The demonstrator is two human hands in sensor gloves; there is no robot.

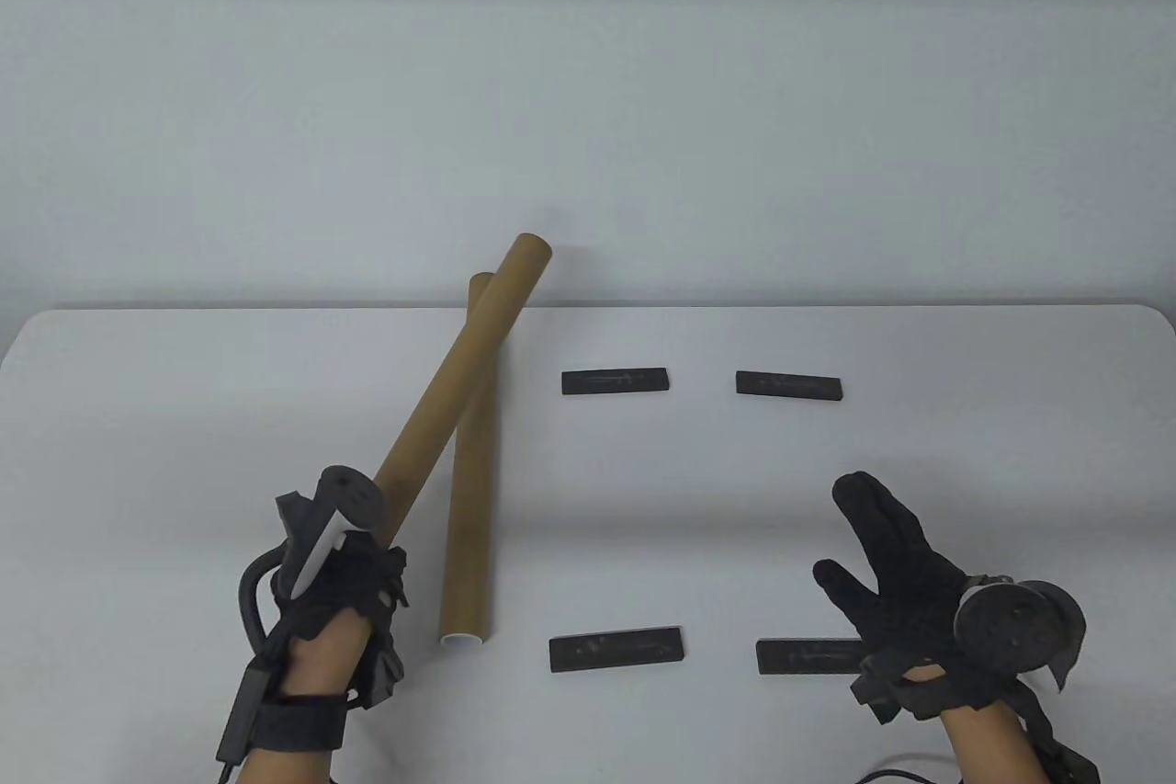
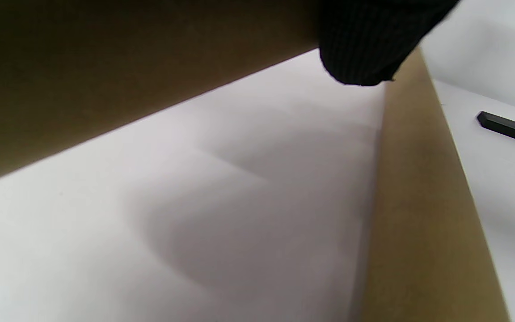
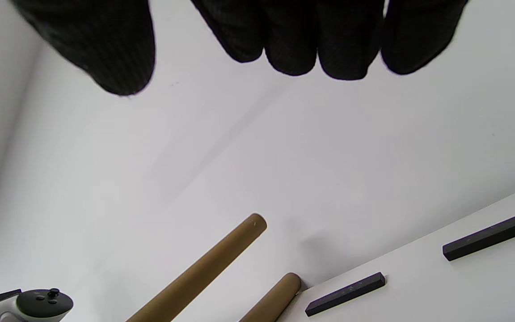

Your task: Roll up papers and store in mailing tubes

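Left hand grip holds one mailing tube, raised and angled toward surface's far edge. Second tube lies flat beneath it, left of centre. Right hand grip wide, empty, fingers straight, above near-right weight bar.

Two brown mailing tubes, four black bars (apparently weights), two gloved hands.

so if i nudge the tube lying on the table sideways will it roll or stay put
The lying mailing tube is round, so it would probably roll readily on the smooth table. It looks like stiff cardboard, likely light. The lifted tube the left hand holds shows no sag.
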